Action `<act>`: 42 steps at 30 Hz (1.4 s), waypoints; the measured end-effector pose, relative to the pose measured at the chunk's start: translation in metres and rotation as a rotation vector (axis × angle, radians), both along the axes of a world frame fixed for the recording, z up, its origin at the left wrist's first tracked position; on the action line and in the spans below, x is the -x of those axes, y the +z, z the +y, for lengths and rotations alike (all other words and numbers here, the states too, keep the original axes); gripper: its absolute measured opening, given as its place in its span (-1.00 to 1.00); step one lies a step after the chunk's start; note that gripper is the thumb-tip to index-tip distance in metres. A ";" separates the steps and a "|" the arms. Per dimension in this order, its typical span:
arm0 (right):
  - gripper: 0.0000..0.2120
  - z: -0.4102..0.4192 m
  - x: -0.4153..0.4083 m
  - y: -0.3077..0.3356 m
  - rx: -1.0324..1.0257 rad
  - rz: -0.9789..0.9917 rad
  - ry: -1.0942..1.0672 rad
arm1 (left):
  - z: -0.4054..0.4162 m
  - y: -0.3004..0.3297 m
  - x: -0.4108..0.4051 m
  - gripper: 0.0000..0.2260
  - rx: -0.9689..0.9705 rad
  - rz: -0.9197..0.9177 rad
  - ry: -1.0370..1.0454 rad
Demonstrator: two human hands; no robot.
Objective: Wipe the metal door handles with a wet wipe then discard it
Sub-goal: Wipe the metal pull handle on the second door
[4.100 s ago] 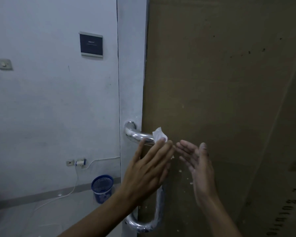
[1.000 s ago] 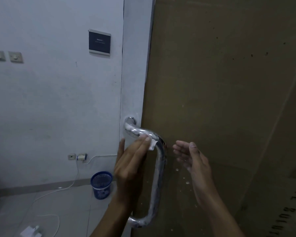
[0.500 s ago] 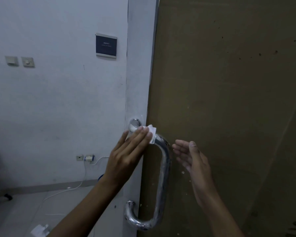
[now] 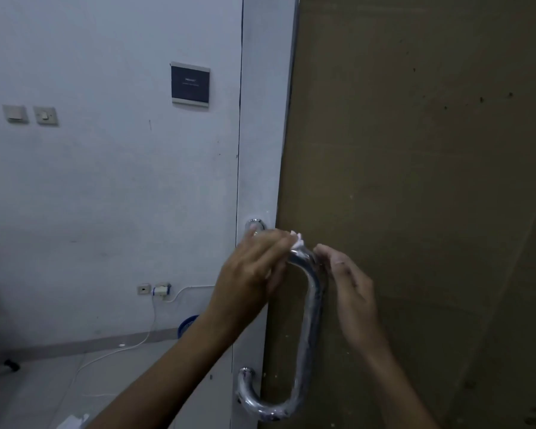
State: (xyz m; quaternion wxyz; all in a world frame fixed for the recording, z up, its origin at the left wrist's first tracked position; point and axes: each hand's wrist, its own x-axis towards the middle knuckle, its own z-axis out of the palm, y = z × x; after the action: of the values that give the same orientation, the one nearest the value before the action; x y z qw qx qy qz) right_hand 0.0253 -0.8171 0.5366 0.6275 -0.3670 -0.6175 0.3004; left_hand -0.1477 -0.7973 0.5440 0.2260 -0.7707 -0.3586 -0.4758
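Head view: the metal door handle [image 4: 311,308], a polished D-shaped bar, stands upright at about 6 o'clock in the frame, fixed to the pale door stile [image 4: 260,150] beside a brown board-covered panel [image 4: 415,181]. The left hand [image 4: 251,274] lies over the handle's upper bend, at 12 o'clock on the bar, fingers curled and pressing the wet wipe [image 4: 297,241] against the metal; only a white corner of the wipe peeks out past the fingertips. That grip suits rubbing the curve, I judge, since the wipe is wrapped where the bar turns toward its top mount.

The right hand [image 4: 350,283] sits at 2 o'clock of the bar, fingers loosely bent and holding nothing, their tips just beside the bend, probably steadying or about to take the wipe.

Most of the wipe is hidden under the left hand, so its fold cannot be told. A blue bin [image 4: 188,323], at 8 o'clock from the handle, is mostly covered by the left forearm. The wall plaque [image 4: 190,83] carries lettering too small to read. A white scrap at the bottom edge is cut off.
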 end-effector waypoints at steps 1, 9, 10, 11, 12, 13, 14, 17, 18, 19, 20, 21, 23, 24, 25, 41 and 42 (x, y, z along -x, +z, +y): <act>-0.73 -0.002 0.000 0.000 -0.009 -0.087 -0.040 | 0.000 0.005 0.004 -0.74 0.061 -0.107 -0.051; -0.67 -0.010 -0.001 0.008 -0.105 -0.330 -0.206 | -0.006 0.019 0.013 -0.71 0.171 -0.090 -0.095; -0.66 -0.009 0.000 0.009 -0.088 -0.310 -0.201 | -0.008 0.018 0.008 -0.70 0.144 -0.019 -0.076; -0.65 -0.008 0.000 0.010 -0.077 -0.286 -0.195 | -0.008 0.016 0.003 -0.70 0.107 0.045 -0.063; -0.63 -0.008 0.000 0.010 -0.071 -0.265 -0.191 | -0.009 0.013 -0.001 -0.70 0.062 0.102 -0.061; -0.63 -0.007 0.001 0.011 -0.069 -0.256 -0.190 | -0.008 0.008 -0.001 -0.70 0.017 0.142 -0.066; -0.63 -0.006 0.002 0.011 -0.068 -0.255 -0.199 | -0.006 0.005 0.001 -0.68 -0.007 0.160 -0.074; -0.68 -0.008 0.006 0.012 -0.097 -0.283 -0.268 | -0.001 -0.001 0.022 -0.70 0.040 0.028 -0.131; -0.71 -0.009 0.009 0.013 -0.122 -0.302 -0.290 | 0.003 0.000 0.031 -0.71 0.072 -0.044 -0.140; -0.72 -0.011 0.012 0.014 -0.150 -0.334 -0.300 | 0.007 0.002 0.038 -0.71 0.108 -0.096 -0.137; -0.73 -0.012 0.015 0.016 -0.177 -0.376 -0.302 | 0.012 0.005 0.045 -0.70 0.153 -0.119 -0.140; -0.72 -0.014 0.019 0.018 -0.198 -0.424 -0.304 | 0.018 0.007 0.051 -0.69 0.202 -0.117 -0.150; -0.71 -0.014 0.025 0.023 -0.216 -0.513 -0.314 | 0.028 0.012 0.059 -0.66 0.279 -0.078 -0.151; -0.71 -0.015 0.027 0.026 -0.214 -0.545 -0.324 | 0.033 0.015 0.062 -0.65 0.299 -0.056 -0.144; -0.71 -0.015 0.028 0.027 -0.214 -0.569 -0.337 | 0.037 0.017 0.063 -0.63 0.300 -0.033 -0.133; -0.72 -0.017 0.028 0.027 -0.248 -0.551 -0.363 | -0.025 -0.027 -0.009 -0.57 0.581 -0.924 -0.477; -0.71 -0.017 0.028 0.026 -0.240 -0.551 -0.359 | -0.028 -0.026 -0.014 -0.55 0.626 -0.970 -0.478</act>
State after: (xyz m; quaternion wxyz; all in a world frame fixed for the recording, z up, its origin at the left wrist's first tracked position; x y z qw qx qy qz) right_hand -0.0025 -0.8336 0.5630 0.5187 -0.4606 -0.7203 0.0003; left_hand -0.1340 -0.8257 0.5185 -0.3117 -0.5554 -0.3605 -0.6815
